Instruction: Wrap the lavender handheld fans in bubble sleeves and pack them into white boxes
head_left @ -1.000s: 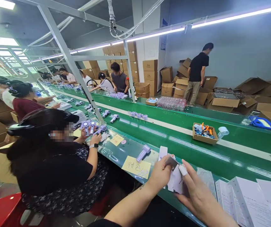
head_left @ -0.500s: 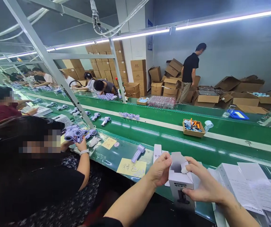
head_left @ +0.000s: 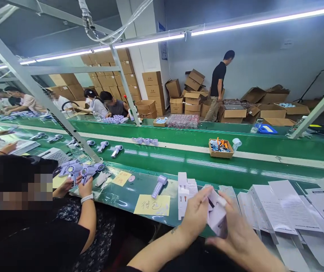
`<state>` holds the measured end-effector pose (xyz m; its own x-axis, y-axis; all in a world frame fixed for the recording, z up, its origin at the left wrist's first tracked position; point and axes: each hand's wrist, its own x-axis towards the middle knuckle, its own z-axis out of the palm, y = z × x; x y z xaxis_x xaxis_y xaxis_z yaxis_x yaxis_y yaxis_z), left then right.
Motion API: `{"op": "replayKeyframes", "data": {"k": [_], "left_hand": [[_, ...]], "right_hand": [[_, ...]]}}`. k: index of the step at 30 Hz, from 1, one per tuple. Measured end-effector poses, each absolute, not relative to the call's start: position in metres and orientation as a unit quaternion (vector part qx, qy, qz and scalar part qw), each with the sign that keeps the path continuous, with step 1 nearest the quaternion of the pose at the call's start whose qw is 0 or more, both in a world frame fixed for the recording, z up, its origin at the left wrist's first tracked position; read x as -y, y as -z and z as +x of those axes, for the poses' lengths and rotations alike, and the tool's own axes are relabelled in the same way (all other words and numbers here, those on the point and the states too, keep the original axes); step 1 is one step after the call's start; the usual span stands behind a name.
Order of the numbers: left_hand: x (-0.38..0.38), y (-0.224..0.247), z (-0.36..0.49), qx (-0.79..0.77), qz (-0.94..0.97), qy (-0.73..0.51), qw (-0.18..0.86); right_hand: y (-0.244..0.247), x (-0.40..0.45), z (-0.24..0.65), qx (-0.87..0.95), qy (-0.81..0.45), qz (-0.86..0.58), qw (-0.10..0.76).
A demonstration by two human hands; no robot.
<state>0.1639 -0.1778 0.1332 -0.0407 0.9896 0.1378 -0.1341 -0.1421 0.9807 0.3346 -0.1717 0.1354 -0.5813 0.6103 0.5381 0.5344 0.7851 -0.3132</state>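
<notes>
A small white carton [head_left: 216, 221] is held over the front edge of the bench, tilted, its top flaps near my fingertips. My left hand [head_left: 195, 211] grips its left side. Against its right side lies my right hand [head_left: 239, 230], fingers curved around it and thumb apart below. Just left of my hands, a white printed box [head_left: 182, 196] stands upright on the bench. Further left a lilac handheld fan [head_left: 159, 186] rests partly on a yellow paper [head_left: 142, 206] with handwriting. Flat white cartons [head_left: 281, 204] are piled to the right of my right hand.
A co-worker [head_left: 31, 211] sits close on my left, holding lilac fans [head_left: 87, 172]. Beyond the bench runs a green conveyor [head_left: 162, 158] carrying several fans and an open cardboard tray [head_left: 221, 153] of small parts. A metal post [head_left: 317, 107] slants at right.
The carton has been turned and tilted between my hands, and its open top no longer faces me. My view has swung right. The co-worker on the left has shifted the fans.
</notes>
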Motion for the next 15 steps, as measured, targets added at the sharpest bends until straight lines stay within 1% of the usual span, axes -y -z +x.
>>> {"op": "replayKeyframes", "data": {"k": [2, 3, 6, 8, 10, 12, 15], "left_hand": [[0.180, -0.142, 0.156, -0.385, 0.621, -0.492, 0.473], [0.179, -0.145, 0.152, -0.348, 0.653, -0.458, 0.493], [0.169, -0.145, 0.150, -0.271, 0.616, -0.407, 0.617], [0.164, -0.138, 0.159, -0.239, 0.553, -0.414, 0.683], [0.165, -0.130, 0.171, -0.213, 0.497, -0.440, 0.717], [0.171, -0.125, 0.181, -0.199, 0.466, -0.461, 0.729], [0.178, -0.123, 0.189, -0.202, 0.475, -0.457, 0.724]], "right_hand": [[-0.123, 0.178, 0.336, 0.855, -0.046, -0.333, 0.394], [-0.118, 0.180, 0.337, 0.842, -0.046, -0.345, 0.412], [-0.116, 0.185, 0.344, 0.830, -0.052, -0.363, 0.420], [-0.118, 0.189, 0.349, 0.834, -0.055, -0.366, 0.409], [-0.120, 0.195, 0.354, 0.834, -0.054, -0.375, 0.402], [-0.120, 0.201, 0.359, 0.831, -0.059, -0.388, 0.395], [-0.119, 0.207, 0.366, 0.827, -0.087, -0.401, 0.383]]}}
